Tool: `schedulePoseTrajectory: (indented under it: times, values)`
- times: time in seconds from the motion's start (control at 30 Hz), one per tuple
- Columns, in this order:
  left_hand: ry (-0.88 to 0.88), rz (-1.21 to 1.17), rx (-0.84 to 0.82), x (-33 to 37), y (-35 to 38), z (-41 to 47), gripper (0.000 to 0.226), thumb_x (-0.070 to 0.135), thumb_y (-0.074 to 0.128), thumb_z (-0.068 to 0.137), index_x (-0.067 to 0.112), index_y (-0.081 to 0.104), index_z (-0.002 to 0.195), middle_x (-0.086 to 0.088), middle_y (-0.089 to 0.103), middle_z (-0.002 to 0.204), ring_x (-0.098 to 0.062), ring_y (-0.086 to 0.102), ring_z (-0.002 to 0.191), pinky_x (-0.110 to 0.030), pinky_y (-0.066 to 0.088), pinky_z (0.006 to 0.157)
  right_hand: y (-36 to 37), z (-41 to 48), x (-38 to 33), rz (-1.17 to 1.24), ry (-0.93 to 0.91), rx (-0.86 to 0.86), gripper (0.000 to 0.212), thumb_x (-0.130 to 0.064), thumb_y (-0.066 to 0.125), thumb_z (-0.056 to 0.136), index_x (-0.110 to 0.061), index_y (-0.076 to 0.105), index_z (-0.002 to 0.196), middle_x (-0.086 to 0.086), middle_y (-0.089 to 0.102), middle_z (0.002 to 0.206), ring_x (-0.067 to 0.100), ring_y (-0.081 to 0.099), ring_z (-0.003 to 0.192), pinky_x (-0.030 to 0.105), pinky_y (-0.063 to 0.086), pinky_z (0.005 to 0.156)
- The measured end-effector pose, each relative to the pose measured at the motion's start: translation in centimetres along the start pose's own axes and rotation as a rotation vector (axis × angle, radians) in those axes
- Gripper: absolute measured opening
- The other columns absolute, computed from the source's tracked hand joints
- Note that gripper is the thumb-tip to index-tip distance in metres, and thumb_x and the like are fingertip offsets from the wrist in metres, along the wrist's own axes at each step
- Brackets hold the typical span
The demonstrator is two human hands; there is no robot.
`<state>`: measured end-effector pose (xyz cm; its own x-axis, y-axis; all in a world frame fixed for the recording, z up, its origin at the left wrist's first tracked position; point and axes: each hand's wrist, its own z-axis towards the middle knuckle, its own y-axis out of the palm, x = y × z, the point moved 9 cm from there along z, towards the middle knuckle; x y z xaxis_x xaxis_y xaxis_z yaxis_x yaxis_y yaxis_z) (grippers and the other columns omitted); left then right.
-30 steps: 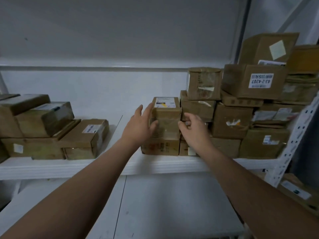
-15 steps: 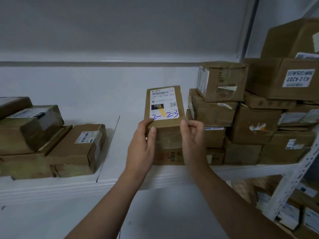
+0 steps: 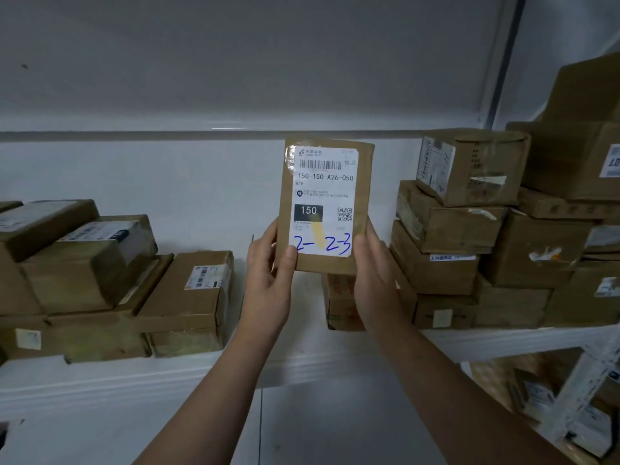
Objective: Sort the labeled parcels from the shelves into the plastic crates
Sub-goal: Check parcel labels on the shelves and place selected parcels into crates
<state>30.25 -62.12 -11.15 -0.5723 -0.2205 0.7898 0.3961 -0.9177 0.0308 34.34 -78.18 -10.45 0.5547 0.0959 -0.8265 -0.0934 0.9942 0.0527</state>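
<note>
The parcel (image 3: pixel 327 203) is being held up in the air in front of the shelf (image 3: pixel 167 374), not touching it. It's standing on end with its label (image 3: pixel 323 199) facing the camera, pretty clearly so it can be read. The label is showing 150-150-A26-050, a black block saying 150, and blue handwriting along the bottom that looks like 2-2-3, with a strip of yellowish tape running through it. The left hand (image 3: pixel 268 273) is gripping the lower left edge, thumb lying on the front at the label's corner and fingers going round behind. The right hand (image 3: pixel 375 273) is gripping the lower right edge the same way, though its fingers are hidden behind. Both are holding low down, I'm guessing so they aren't covering the print. Just under the parcel a box (image 3: pixel 339 300) is sitting on the shelf, right beside the big stack (image 3: pixel 453 229) of cartons piling up on the right. A lower pile (image 3: pixel 100 280) is lying well off to the left, and more parcels (image 3: pixel 570 414) are showing on the shelf below at bottom right. No crates are showing anywhere in view. So I'd say this is the reading-the-code step, with this one not yet sorted. The person is probably going to have to turn away from the shelf to find the matching crate.
</note>
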Motion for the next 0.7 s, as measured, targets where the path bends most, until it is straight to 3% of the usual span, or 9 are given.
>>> schedulePoseTrajectory:
  times: [0.13,0.27,0.47,0.6,0.7]
  values:
    - [-0.042,-0.048,-0.002,-0.5,-0.5,-0.2,0.041,0.035,0.048,0.093,0.039,0.046,0.134,-0.006,0.053,0.133,-0.016,0.053,0.123,-0.039,0.046,0.102,1.1,0.2,0.4,-0.011,0.007,-0.06,0.05,-0.041,0.034,0.098,-0.027,0.038,0.146,-0.015,0.061,0.126,-0.005,0.056,0.114,0.013,0.044,0.091]
    - [-0.05,-0.039,0.022,-0.9,-1.2,-0.4,0.046,0.038,0.049,0.092,0.035,0.043,0.138,-0.003,0.051,0.136,-0.016,0.05,0.126,-0.042,0.044,0.104,1.6,0.0,-0.1,0.046,-0.007,-0.087,0.04,-0.021,0.033,0.104,-0.023,0.038,0.144,-0.021,0.058,0.122,-0.01,0.057,0.11,0.007,0.044,0.084]
    - [-0.04,-0.019,0.064,-0.5,-1.2,-1.1,0.048,0.043,0.049,0.092,0.035,0.043,0.138,-0.002,0.051,0.137,-0.016,0.05,0.126,-0.042,0.044,0.104,1.7,-0.3,-1.0,0.085,-0.037,-0.118,0.036,-0.015,0.032,0.104,-0.031,0.036,0.135,-0.024,0.056,0.119,-0.013,0.057,0.107,0.005,0.043,0.083]
    - [-0.019,-0.029,0.078,0.0,-1.3,-1.5,0.043,0.034,0.048,0.094,0.035,0.042,0.136,0.0,0.054,0.134,-0.009,0.053,0.122,-0.028,0.048,0.098,1.9,-0.2,-1.2,0.072,-0.058,-0.16,0.036,-0.021,0.033,0.104,-0.035,0.031,0.137,-0.023,0.052,0.126,-0.013,0.052,0.114,0.008,0.042,0.091]
    - [0.016,0.018,0.072,1.3,-1.9,-1.4,0.037,0.028,0.048,0.097,0.039,0.04,0.131,0.02,0.058,0.128,0.002,0.054,0.118,-0.014,0.046,0.092,3.2,-0.1,-1.9,0.057,-0.103,-0.264,0.051,-0.028,0.036,0.098,-0.046,0.013,0.14,-0.025,0.037,0.142,-0.003,0.04,0.132,0.015,0.035,0.105]
